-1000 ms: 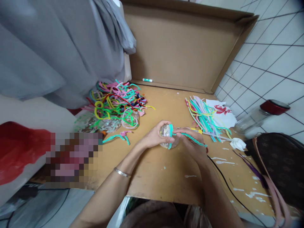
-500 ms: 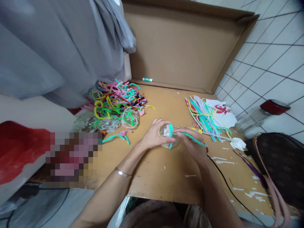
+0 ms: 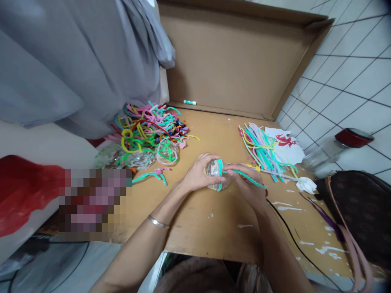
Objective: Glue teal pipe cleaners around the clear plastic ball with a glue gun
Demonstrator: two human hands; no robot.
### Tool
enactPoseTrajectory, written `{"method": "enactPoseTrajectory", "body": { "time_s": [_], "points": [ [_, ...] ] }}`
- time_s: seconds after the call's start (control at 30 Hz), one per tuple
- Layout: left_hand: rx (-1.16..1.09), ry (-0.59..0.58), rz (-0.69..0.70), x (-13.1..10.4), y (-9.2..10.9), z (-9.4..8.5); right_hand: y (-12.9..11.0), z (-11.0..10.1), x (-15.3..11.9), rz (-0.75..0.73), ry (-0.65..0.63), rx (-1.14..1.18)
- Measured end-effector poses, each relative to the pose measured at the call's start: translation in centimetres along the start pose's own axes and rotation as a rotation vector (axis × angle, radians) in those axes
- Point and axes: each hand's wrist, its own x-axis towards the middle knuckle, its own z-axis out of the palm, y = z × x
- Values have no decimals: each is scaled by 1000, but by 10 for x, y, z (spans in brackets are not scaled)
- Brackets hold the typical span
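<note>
My left hand [image 3: 200, 173] is wrapped round a small clear plastic container [image 3: 214, 167], holding it above the wooden table [image 3: 201, 228]. A turquoise fuzzy strip [image 3: 249, 179] runs round the container's rim, and its loose length trails to the right. My right hand [image 3: 244, 179] pinches this strip between thumb and fingers close to the container. Something thin and red shows by the right hand's outer edge, partly hidden. A short turquoise strip with a pink piece [image 3: 158, 171] lies to the left of my left hand.
Tangled coloured strips [image 3: 149, 128] and clear plastic pieces [image 3: 142, 159] lie at left. Straight strips [image 3: 262, 148] rest on white paper [image 3: 290, 146] at right, near a red-lidded bottle [image 3: 326, 152], a dark bag [image 3: 360, 207] and a black cable [image 3: 288, 230]. Cardboard [image 3: 235, 61] stands behind.
</note>
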Motion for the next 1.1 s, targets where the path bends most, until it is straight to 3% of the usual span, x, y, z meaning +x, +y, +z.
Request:
{"method": "enactPoseTrajectory", "body": {
  "time_s": [0.37,0.87,1.1],
  "points": [
    [-20,52,116,0,-6,3,-1,-1,1,8,-1,-2],
    [-14,84,84,-1,0,3,-1,0,1,-12,-5,-24],
    [-94,80,-13,-2,1,2,-2,0,1,-2,-4,-36]
  ]
}}
